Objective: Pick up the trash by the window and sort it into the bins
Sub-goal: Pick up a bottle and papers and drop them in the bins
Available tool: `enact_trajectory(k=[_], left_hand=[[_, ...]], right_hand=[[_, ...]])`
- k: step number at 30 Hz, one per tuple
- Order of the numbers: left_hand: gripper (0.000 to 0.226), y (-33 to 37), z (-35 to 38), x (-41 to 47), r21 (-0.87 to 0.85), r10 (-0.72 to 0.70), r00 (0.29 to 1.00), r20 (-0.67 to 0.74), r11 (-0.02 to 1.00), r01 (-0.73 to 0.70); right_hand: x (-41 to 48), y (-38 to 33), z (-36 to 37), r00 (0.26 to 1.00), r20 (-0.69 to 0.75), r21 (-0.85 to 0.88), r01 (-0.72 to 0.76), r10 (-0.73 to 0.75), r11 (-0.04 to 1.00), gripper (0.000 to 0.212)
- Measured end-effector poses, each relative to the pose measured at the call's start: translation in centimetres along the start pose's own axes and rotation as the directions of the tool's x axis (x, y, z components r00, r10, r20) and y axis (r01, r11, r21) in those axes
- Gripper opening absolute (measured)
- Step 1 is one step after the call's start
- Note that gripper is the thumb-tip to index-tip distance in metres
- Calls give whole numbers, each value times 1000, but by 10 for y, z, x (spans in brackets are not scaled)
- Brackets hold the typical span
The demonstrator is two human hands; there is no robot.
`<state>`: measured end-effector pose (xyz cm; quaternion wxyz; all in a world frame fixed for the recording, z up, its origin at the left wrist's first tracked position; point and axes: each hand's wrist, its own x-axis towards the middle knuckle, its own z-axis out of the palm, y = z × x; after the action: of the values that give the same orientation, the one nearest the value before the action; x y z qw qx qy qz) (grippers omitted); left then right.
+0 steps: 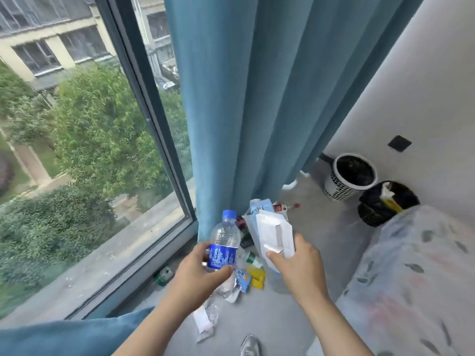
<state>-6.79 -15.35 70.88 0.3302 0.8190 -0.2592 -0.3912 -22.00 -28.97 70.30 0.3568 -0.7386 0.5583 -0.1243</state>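
My left hand grips a clear plastic bottle with a blue cap and blue label, held upright above the floor. My right hand holds a flattened white cardboard box together with a light blue carton. Below them, trash lies on the grey floor by the curtain: a yellow wrapper, a blue packet, a crushed clear bottle, white paper scraps and a green can by the window frame. Two bins stand at the far right: a white perforated bin and a black-bagged bin.
A large window fills the left, with a blue curtain hanging at centre. A bed with a patterned cover takes the right foreground. A small bottle with a red cap lies behind the cartons. My shoe shows at the bottom.
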Motion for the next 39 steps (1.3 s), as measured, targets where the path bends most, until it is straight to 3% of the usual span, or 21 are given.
enact_trajectory(k=[10, 20, 28, 34, 39], left_hand=[[36, 147, 61, -21, -27, 259, 965, 45, 966, -258], [36, 230, 101, 3, -12, 409, 886, 220, 909, -417], [32, 281, 113, 37, -20, 482, 809, 336, 863, -505], [41, 311, 135, 60, -14, 484, 780, 396, 853, -522], [35, 343, 174, 85, -5, 485, 764, 425, 845, -534]], right_hand=[[4, 17, -155, 962, -256, 179, -49, 95, 983, 33], [20, 43, -222, 878, -412, 291, -127, 244, 948, 35], [34, 42, -256, 811, -495, 315, -167, 312, 934, 23], [56, 55, -278, 778, -529, 346, -167, 339, 923, 28], [89, 84, -305, 758, -536, 392, -165, 371, 905, 31]])
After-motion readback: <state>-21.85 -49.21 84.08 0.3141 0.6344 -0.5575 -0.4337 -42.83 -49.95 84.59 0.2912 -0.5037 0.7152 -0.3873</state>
